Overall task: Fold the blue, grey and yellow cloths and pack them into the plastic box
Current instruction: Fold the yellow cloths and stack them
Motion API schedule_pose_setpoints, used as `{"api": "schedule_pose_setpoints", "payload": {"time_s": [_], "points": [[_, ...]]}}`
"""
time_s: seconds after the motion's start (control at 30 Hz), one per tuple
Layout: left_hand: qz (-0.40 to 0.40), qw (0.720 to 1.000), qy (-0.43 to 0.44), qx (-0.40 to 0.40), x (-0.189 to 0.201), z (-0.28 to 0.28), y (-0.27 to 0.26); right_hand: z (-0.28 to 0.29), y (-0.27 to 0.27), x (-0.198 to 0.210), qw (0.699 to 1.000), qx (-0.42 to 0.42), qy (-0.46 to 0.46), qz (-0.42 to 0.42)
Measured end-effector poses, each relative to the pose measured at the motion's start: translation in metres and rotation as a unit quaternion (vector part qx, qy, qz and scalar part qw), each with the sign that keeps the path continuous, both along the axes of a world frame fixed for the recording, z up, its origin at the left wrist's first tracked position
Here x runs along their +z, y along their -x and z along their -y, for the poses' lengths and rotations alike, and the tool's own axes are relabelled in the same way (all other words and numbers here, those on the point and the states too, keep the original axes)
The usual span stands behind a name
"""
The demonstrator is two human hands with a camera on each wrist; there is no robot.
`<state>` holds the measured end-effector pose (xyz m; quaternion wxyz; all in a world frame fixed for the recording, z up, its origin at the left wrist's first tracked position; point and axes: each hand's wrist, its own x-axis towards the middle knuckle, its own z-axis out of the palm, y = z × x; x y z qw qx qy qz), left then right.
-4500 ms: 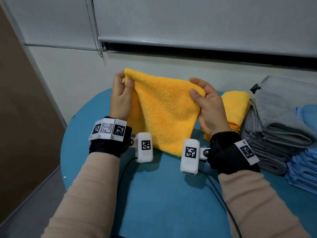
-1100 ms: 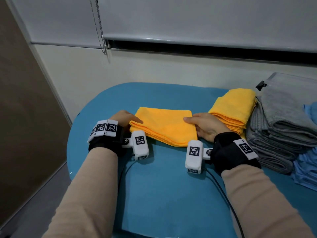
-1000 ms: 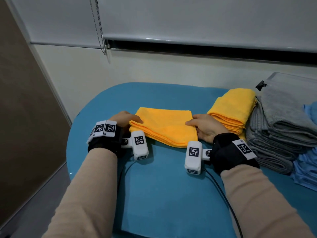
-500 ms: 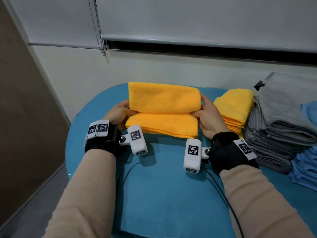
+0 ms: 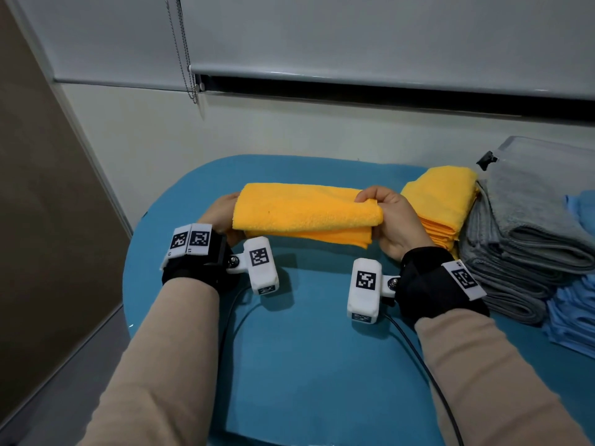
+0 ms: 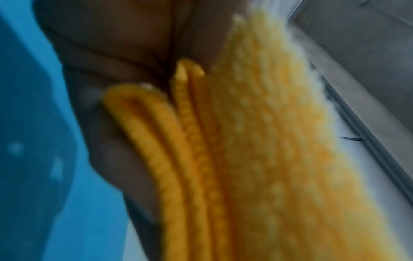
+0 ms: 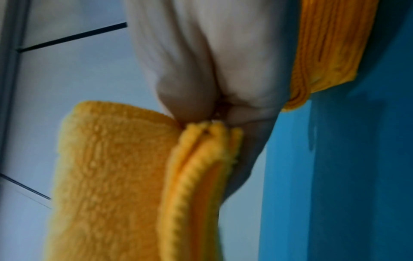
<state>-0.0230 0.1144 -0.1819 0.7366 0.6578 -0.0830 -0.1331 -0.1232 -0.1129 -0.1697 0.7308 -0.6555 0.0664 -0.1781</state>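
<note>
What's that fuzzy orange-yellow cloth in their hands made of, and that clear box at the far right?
Folded orange-yellow cloth: probably microfibre terry; the wrist views show a nubby, looped, matte pile and stitched edges. Translucent plastic box: seemingly frosted, semi-clear plastic with a black clip; grey cloth shows through it.

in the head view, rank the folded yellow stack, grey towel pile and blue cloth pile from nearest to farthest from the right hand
From the right hand:
1. Folded yellow stack, just to its right.
2. Grey towel pile, right of the yellow stack.
3. Blue cloth pile, at the far right edge.
</note>
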Motion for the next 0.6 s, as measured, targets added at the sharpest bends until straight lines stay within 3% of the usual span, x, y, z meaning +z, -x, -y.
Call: {"api": "schedule_pose_setpoints", "payload": {"time_s": [0.13, 0.23, 0.4, 0.5, 0.6], "points": [[-0.046, 0.999, 0.016, 0.025, 0.007, 0.007, 0.008, 0.001, -0.003, 0.0, 0.999, -0.01, -0.017, 0.042], [-0.074, 0.996, 0.034, -0.046, 0.01, 0.005, 0.007, 0.004, -0.004, -0.001, 0.997, -0.017, -0.023, 0.071], [-0.022, 0.995, -0.044, -0.089, 0.011, 0.003, 0.013, 0.008, -0.001, -0.001, 0.998, -0.017, 0.045, 0.04], [-0.007, 0.999, -0.036, -0.021, 0.009, -0.003, 0.005, 0.012, 0.005, 0.0, 0.993, 0.106, 0.047, 0.007], [0.028, 0.999, 0.022, 0.032, 0.01, -0.009, 0.001, 0.013, 0.014, 0.003, 0.958, 0.28, 0.049, -0.02]]}}
